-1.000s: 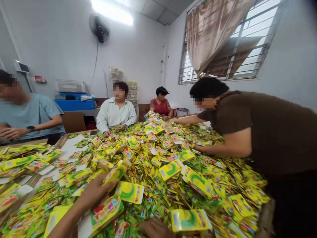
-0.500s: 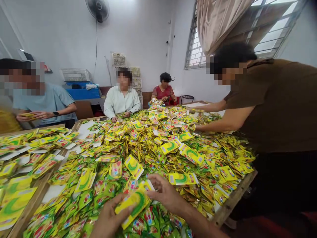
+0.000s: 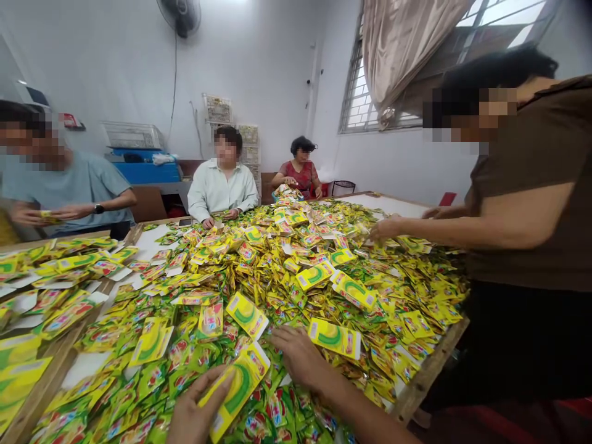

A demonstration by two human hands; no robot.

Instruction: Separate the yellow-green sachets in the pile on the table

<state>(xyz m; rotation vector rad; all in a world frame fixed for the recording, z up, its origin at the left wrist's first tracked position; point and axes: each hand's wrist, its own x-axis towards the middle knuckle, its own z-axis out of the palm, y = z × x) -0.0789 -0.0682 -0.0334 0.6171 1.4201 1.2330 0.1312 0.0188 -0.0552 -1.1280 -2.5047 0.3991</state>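
Note:
My left hand (image 3: 197,404) is closed around a yellow carton (image 3: 243,385) with a green curved band, tilted up to the right. Beyond and to the right, my right hand (image 3: 298,357) reaches low over the heap of small green and yellow sachets (image 3: 272,287). Its fingers are stretched to the left over the sachets, with nothing visible in them. Another yellow carton (image 3: 335,338) lies just right of that hand, and a further carton (image 3: 247,316) lies beyond its fingertips.
Co-workers sit along the left and far sides. At right, a person in a brown shirt (image 3: 522,216) leans over the table, hands in the heap. A wooden rail (image 3: 69,354) divides the left part, where several cartons lie. The table's wooden edge (image 3: 432,364) runs along the right.
My right hand has left the carton's open end and moved onto the sachets; my left hand keeps the carton. The brown-shirted person has straightened and shifted right.

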